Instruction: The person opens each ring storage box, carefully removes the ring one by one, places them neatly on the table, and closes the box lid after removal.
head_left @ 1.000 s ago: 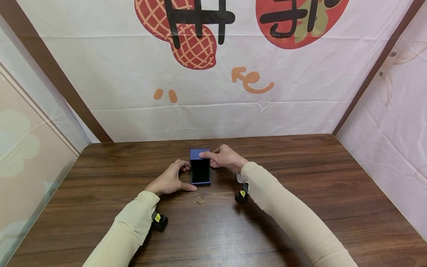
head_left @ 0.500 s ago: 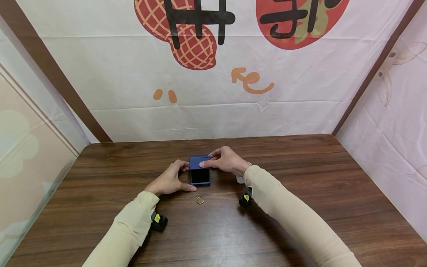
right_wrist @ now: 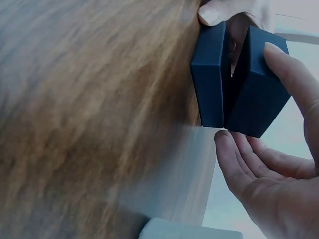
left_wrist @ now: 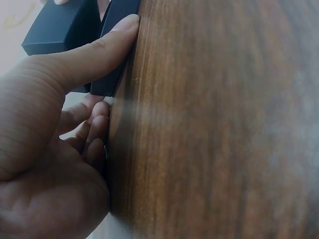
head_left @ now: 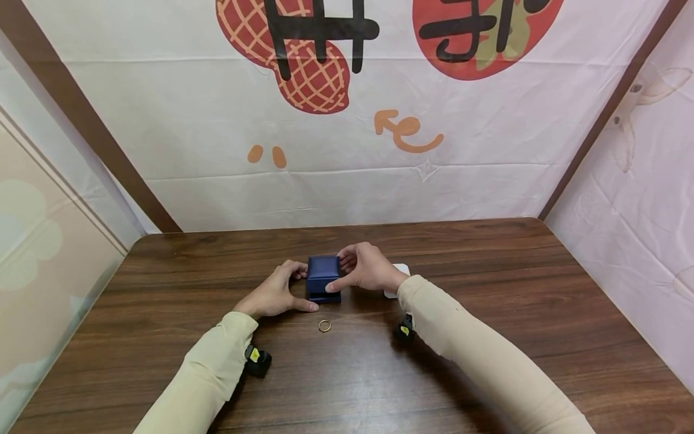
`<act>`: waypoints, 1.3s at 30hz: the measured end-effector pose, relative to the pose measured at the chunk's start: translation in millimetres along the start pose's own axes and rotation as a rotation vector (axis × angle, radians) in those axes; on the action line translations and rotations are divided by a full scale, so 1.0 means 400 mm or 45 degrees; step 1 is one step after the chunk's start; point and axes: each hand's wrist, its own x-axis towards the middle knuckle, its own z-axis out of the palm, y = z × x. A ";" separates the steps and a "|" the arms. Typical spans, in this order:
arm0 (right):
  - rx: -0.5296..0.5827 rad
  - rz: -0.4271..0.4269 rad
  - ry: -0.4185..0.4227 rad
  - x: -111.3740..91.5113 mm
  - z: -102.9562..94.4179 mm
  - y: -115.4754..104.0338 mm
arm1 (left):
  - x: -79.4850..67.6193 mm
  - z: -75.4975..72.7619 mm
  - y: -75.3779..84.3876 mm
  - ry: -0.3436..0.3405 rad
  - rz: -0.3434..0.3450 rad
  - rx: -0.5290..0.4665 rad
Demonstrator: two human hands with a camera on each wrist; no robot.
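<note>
A small blue ring box (head_left: 324, 277) stands on the table, its hinged lid tilted down with a narrow gap left at the front. My left hand (head_left: 275, 292) holds the base from the left, the thumb along its front edge and the other fingers round the far side. From the right, my right hand (head_left: 367, 269) grips the lid, thumb on its front and fingers behind by the hinge. In the right wrist view, a wedge-shaped gap shows between lid (right_wrist: 261, 84) and base (right_wrist: 208, 79). A gold ring (head_left: 324, 325) lies just in front of the box.
A white flat object (head_left: 400, 272) lies partly hidden behind the right wrist. The brown wood-grain table (head_left: 488, 289) reaches back to a white printed curtain (head_left: 336, 199). Black wrist cameras sit under both sleeves.
My right hand has swung the box's lid forward and down from standing upright to nearly closed. My left hand has stayed at the base, and the ring has not moved.
</note>
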 end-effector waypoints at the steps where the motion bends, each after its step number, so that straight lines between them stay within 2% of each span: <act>1: -0.030 -0.013 0.010 -0.002 0.002 0.000 | 0.000 0.000 0.000 -0.003 0.000 0.001; 9: -0.236 -0.052 0.040 -0.017 0.015 -0.009 | 0.000 0.000 0.002 -0.013 0.004 -0.004; 14: -0.302 -0.091 0.053 -0.021 0.023 -0.013 | 0.000 -0.002 0.004 -0.014 -0.008 -0.004; 26: -0.259 -0.126 0.109 -0.043 0.020 0.003 | 0.001 -0.001 0.003 -0.004 -0.016 -0.027; 39: -0.160 -0.121 0.160 -0.108 -0.084 0.027 | 0.001 -0.001 0.000 0.005 0.001 -0.038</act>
